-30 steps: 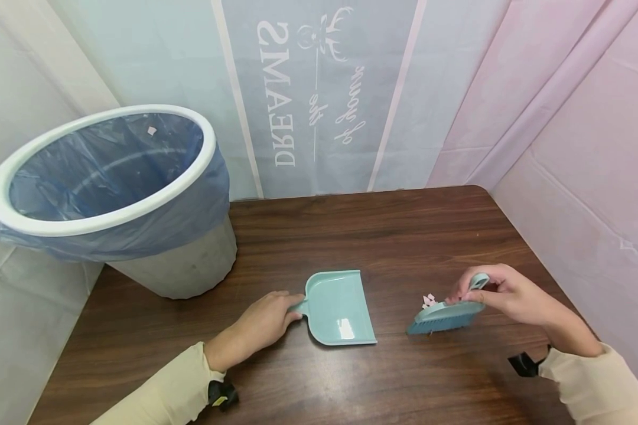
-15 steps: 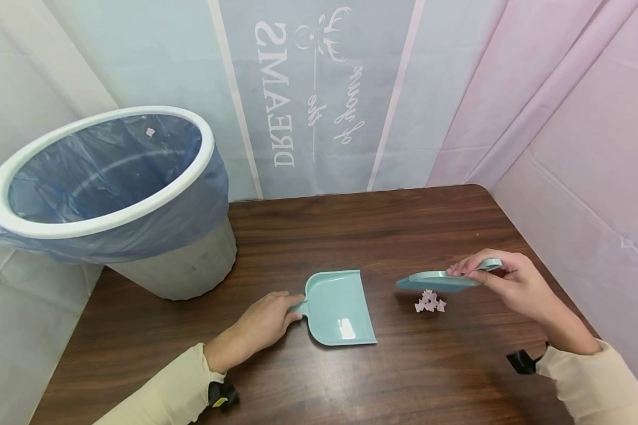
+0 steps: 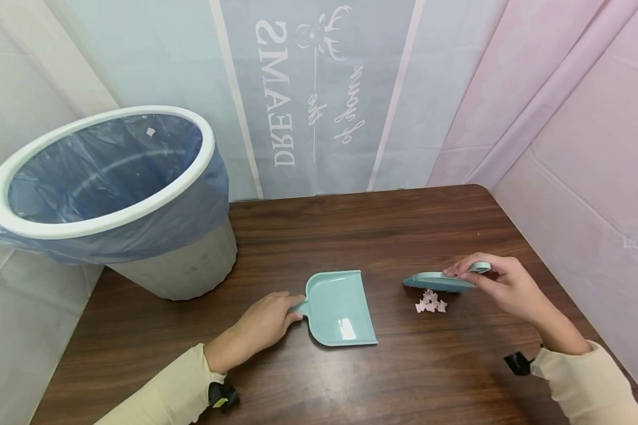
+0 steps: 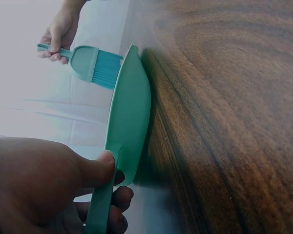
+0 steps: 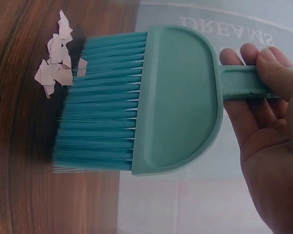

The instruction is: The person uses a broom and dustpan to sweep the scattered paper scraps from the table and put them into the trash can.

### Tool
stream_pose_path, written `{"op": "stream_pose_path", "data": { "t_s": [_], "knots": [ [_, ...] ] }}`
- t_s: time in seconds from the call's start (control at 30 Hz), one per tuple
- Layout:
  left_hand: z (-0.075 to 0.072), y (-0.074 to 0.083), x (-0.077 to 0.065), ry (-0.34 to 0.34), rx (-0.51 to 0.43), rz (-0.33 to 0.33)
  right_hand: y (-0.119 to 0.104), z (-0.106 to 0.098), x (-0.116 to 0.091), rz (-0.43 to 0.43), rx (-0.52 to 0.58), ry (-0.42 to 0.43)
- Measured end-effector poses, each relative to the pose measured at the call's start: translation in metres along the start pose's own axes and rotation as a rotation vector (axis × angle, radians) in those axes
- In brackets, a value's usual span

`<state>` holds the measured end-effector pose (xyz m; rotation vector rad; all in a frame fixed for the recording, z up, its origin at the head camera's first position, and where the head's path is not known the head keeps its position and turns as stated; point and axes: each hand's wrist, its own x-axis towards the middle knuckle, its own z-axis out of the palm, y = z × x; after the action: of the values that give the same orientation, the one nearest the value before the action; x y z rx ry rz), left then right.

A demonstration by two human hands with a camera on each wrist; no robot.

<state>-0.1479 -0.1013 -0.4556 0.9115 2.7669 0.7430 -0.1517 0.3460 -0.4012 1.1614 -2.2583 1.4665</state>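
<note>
My left hand grips the short handle of a mint-green dustpan, which lies on the table with its open edge facing right. In the left wrist view the thumb presses on the handle while fingers curl beneath it. My right hand holds a matching hand brush by its handle, thumb on one side and fingers on the other. Its teal bristles point down at the table. A small heap of torn pale-pink paper scraps lies just on the near side of the brush, right of the dustpan.
A grey trash bin with a white rim and blue liner stands at the left. One paper scrap clings inside its liner. The dark wood table meets a printed curtain behind and a pale cloth wall on the right.
The right hand has lifted the brush from the near side of the scraps over to their far side, then lowered it slightly. Left hand and dustpan have stayed put.
</note>
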Motion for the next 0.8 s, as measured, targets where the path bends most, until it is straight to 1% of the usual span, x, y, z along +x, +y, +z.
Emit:
{"op": "stream_pose_path", "data": {
  "t_s": [0.13,0.23,0.33,0.47,0.53,0.6,0.67,0.8],
  "knots": [
    [0.0,0.0,0.0,0.001,-0.003,-0.001,-0.002,0.001,-0.002,0.023,-0.024,0.024],
    [0.0,0.0,-0.001,0.001,0.001,-0.003,-0.005,0.002,-0.003,0.063,-0.097,0.085],
    [0.001,-0.001,-0.001,0.002,0.01,0.0,-0.01,0.004,-0.004,0.14,-0.242,0.187],
    [0.001,0.0,-0.001,0.004,0.01,0.002,-0.017,0.008,-0.006,0.247,-0.495,0.334],
    [0.001,0.0,-0.001,0.002,0.009,-0.002,-0.02,0.012,-0.007,0.276,-0.596,0.384],
    [0.001,0.0,-0.001,0.0,0.013,-0.005,-0.022,0.015,-0.008,0.296,-0.671,0.408],
    [0.001,0.0,-0.001,0.0,0.022,-0.008,-0.024,0.019,-0.009,0.305,-0.719,0.424],
    [0.001,0.0,-0.002,0.009,0.036,-0.017,-0.028,0.024,-0.01,0.304,-0.828,0.424]
  ]
}}
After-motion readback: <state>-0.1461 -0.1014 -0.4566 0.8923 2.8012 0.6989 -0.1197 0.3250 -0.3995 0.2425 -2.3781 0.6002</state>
